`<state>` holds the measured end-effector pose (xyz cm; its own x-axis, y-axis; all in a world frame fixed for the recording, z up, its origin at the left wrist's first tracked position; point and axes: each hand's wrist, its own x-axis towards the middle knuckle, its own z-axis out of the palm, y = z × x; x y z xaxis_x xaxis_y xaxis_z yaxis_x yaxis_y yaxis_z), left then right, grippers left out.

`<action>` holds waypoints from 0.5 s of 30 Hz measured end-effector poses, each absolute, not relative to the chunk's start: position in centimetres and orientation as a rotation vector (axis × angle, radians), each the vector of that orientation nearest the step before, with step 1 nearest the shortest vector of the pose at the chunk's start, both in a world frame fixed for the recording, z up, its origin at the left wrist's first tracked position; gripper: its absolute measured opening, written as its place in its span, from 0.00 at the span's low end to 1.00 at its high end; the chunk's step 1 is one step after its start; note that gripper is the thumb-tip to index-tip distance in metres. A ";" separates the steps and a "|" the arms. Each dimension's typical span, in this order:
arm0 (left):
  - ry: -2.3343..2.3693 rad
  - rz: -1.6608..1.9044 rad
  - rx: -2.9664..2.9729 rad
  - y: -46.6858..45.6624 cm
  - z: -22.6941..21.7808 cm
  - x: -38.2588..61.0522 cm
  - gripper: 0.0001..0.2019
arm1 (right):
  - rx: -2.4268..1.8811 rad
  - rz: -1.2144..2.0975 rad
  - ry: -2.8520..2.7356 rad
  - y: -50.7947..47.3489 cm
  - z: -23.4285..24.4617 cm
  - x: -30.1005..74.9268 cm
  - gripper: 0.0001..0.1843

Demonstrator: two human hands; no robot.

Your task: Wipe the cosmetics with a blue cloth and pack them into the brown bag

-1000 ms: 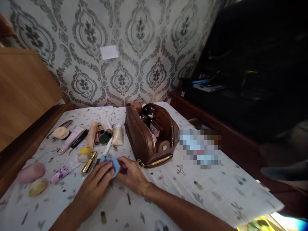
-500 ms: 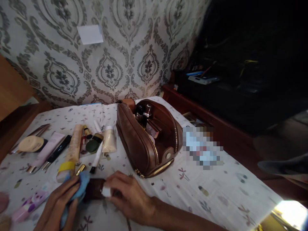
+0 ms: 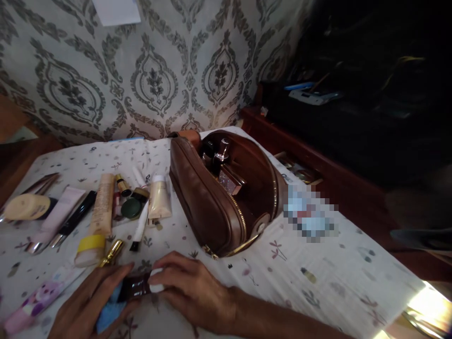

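Now, head view: one camera looking down at a tabletop (image 3: 335, 282) under a pale printed cloth, with a patterned wall (image 3: 151, 80) behind.
Left hand (image 3: 88, 306): low at the frame's left, fingers curled loosely over a blue cloth (image 3: 109, 314), with the cloth pressed to the near end of a dark glossy tube (image 3: 134, 286).
Right hand (image 3: 190, 287): palm down, fingers closed around the tube's white end (image 3: 155, 286). The wrist runs off to the lower right.
Dark glossy tube: lies flat between the two hands, at the near edge of the tabletop, just in front of the pouch.
Brown pouch (image 3: 212, 207): zip open, gold teeth showing. It sits just beyond the right hand, apart from it.
Inside the pouch: small bottles (image 3: 221, 150) upright and a glittery case (image 3: 229, 181).
Left row: beige tube (image 3: 100, 207), cream tube (image 3: 159, 197), green compact (image 3: 131, 208), white-handled brush (image 3: 139, 228), black pen (image 3: 76, 219), pink tube (image 3: 56, 219) and round beige compact (image 3: 26, 207), all lying flat.
Nearest the left hand: gold lipstick (image 3: 111, 252) just beyond the fingertips, lilac tube (image 3: 35, 303) to its left.
Right of pouch: a pixelated patch (image 3: 310, 219), contents unreadable.
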<state>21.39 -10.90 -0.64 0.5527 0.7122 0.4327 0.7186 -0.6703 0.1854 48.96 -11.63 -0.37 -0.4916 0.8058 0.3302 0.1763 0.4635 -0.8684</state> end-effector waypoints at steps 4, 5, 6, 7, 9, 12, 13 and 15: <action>-1.627 -0.892 -2.742 -11.4 0.9 23.2 0.19 | -0.837 1.103 -1.837 -11.2 -0.2 48.8 0.13; -1.726 -0.916 -2.757 -11.5 1.3 23.7 0.18 | -0.842 1.112 -1.828 -11.1 -0.3 48.7 0.13; -1.857 -0.928 -2.756 -11.5 1.7 24.1 0.17 | -0.840 1.117 -1.821 -11.0 -0.3 48.6 0.13; -1.982 -0.952 -2.729 -11.6 2.0 24.4 0.17 | -0.842 1.128 -1.813 -11.0 -0.4 48.5 0.12; -2.159 -1.012 -2.649 -11.7 2.5 24.9 0.17 | -0.848 1.155 -1.802 -11.0 -0.4 48.2 0.11; -2.311 -1.114 -2.533 -12.0 2.9 25.4 0.16 | -0.848 1.165 -1.797 -11.2 -0.2 48.0 0.11; -2.337 -1.144 -2.504 -12.1 2.9 25.5 0.16 | -0.843 1.163 -1.801 -11.3 -0.1 48.0 0.12; -2.358 -1.193 -2.448 -12.3 2.9 25.6 0.16 | -0.849 1.168 -1.805 -11.5 0.2 48.0 0.13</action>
